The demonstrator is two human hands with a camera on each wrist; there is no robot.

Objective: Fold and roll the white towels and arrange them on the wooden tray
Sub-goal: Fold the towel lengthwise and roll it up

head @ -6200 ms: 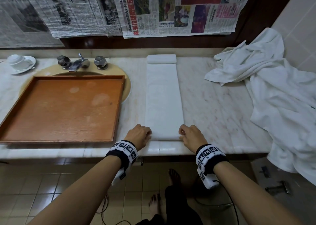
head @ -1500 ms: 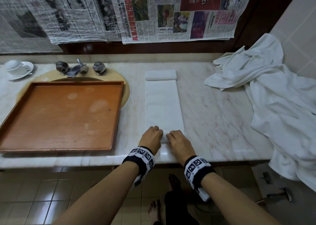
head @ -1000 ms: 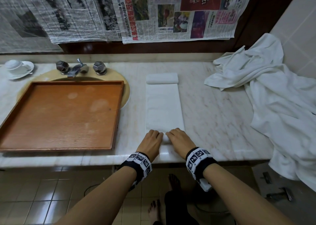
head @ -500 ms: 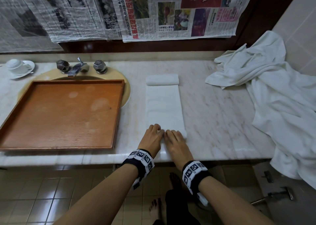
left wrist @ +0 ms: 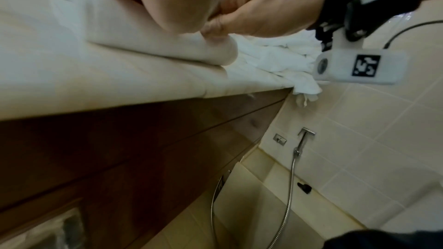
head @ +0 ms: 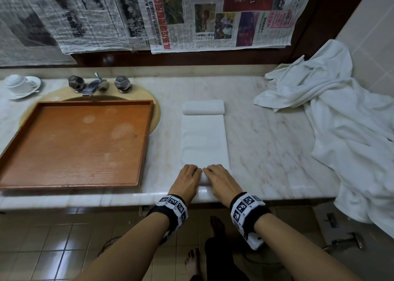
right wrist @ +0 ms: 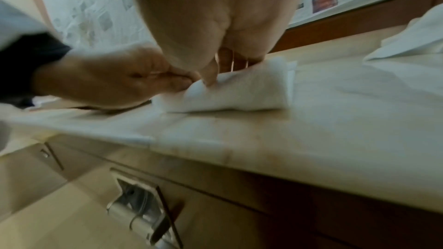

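Observation:
A long folded white towel (head: 204, 140) lies on the marble counter, its near end rolled up into a small roll (head: 204, 180) (right wrist: 235, 94) (left wrist: 153, 44). My left hand (head: 189, 174) (right wrist: 103, 80) and right hand (head: 219, 176) (left wrist: 258, 12) sit side by side on that roll, fingers curled over it and the thumbs tucked against it. A short white bundle (head: 203, 106) lies across the strip's far end; I cannot tell whether it is a separate towel. The wooden tray (head: 74, 142) stands to the left with nothing in it.
A heap of loose white towels (head: 341, 120) covers the counter's right end and hangs over its edge. Behind the tray are the sink taps (head: 93, 85) and a cup on a saucer (head: 20, 85). Newspaper sheets (head: 213, 14) hang on the back wall.
My hands went from the strip's near corners to its middle and rolled the near end away from me. The flat part is shorter, and the far bundle has slid nearer.

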